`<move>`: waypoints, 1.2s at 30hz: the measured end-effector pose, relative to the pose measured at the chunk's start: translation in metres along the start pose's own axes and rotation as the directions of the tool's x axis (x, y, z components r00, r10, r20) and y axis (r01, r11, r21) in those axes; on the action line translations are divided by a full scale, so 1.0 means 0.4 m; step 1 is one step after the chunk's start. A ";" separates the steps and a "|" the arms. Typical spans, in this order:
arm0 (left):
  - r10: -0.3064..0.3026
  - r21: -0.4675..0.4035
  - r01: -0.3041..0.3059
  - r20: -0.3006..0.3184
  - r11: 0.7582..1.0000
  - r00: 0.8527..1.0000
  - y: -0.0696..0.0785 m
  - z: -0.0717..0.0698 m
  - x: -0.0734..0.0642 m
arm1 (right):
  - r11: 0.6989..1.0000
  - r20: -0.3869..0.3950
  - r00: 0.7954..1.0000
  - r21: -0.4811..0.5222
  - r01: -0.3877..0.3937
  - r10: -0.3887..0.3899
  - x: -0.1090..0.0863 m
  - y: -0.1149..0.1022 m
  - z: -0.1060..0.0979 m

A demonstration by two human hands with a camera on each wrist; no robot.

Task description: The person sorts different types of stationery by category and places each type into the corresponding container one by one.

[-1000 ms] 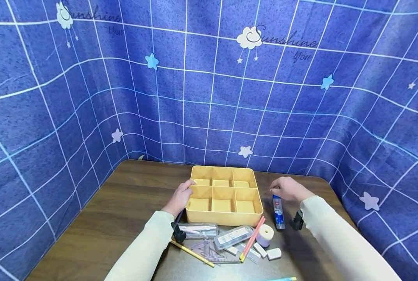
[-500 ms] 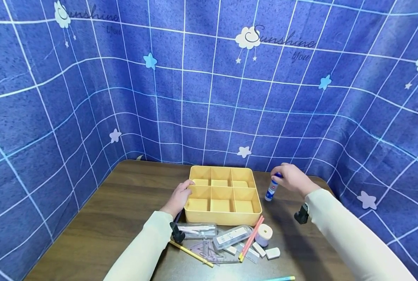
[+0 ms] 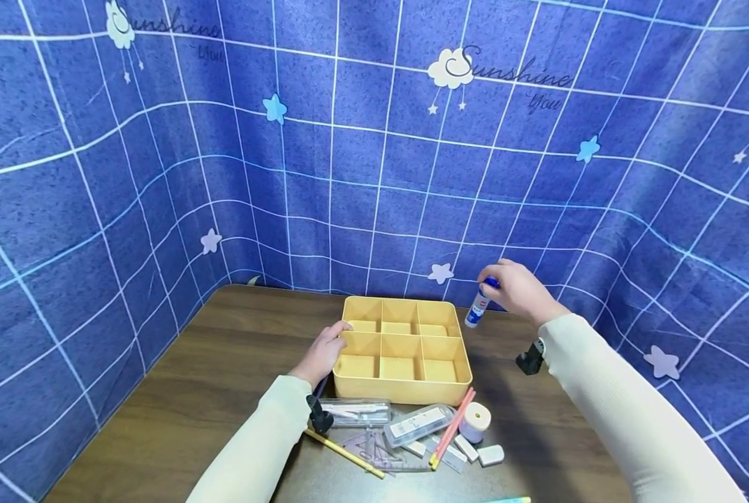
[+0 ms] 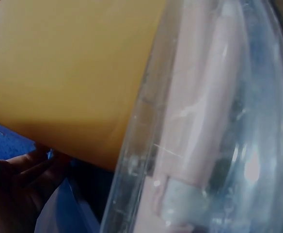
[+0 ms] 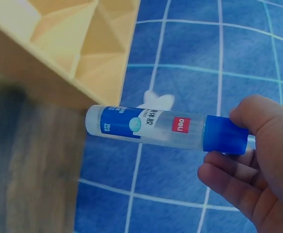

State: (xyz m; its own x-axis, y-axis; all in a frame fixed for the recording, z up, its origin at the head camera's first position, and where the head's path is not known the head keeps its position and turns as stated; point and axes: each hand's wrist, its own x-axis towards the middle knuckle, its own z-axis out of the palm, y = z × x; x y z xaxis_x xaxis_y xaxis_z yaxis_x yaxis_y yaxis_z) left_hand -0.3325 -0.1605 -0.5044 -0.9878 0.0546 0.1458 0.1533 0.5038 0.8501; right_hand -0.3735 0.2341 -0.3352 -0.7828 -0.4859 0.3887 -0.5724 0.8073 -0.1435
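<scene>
A yellow six-compartment organizer box [image 3: 403,391] stands on the table, its compartments bare. At its left side my left hand [image 3: 320,355] holds the rim, with fingers against the outer wall in the left wrist view. My right hand [image 3: 521,292] is raised beyond the box's back right corner. Its thumb and fingers pinch the blue cap of a clear liquid glue bottle [image 5: 153,127] with a blue label. In the head view the bottle [image 3: 476,311] hangs tilted, its bottom end down and to the left, just right of the box.
In front of the box lie a clear pen case [image 3: 357,412], another clear case [image 3: 418,424], red pencils [image 3: 453,427], a yellow pencil [image 3: 346,454], purple rulers [image 3: 374,450], white erasers [image 3: 490,455] and a whitish roll [image 3: 475,422]. A blue patterned curtain [image 3: 374,175] surrounds the table [image 3: 236,342].
My right hand has lifted the glue bottle from right of the box, up and away toward the back right corner, and it tilts more. My left hand stays on the box.
</scene>
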 end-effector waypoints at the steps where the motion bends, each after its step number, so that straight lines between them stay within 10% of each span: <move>1: 0.002 0.001 -0.002 0.001 1.000 1.000 -0.001 -0.001 0.001 | 1.000 -0.004 1.000 0.002 -0.008 0.008 0.008 -0.007 -0.004; 36: -0.001 0.002 0.001 -0.012 1.000 1.000 0.007 -0.002 -0.008 | 0.983 -0.007 0.993 0.143 0.118 -0.118 0.193 -0.277 0.136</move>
State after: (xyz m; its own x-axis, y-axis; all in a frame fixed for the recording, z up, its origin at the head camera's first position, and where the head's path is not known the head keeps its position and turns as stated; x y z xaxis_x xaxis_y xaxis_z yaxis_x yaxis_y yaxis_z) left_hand -0.3290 -0.1599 -0.5018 -0.9876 0.0441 0.1510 0.1524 0.5053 0.8494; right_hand -0.3838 0.0890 -0.3387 -0.7080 -0.5752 0.4097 -0.6895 0.6883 -0.2253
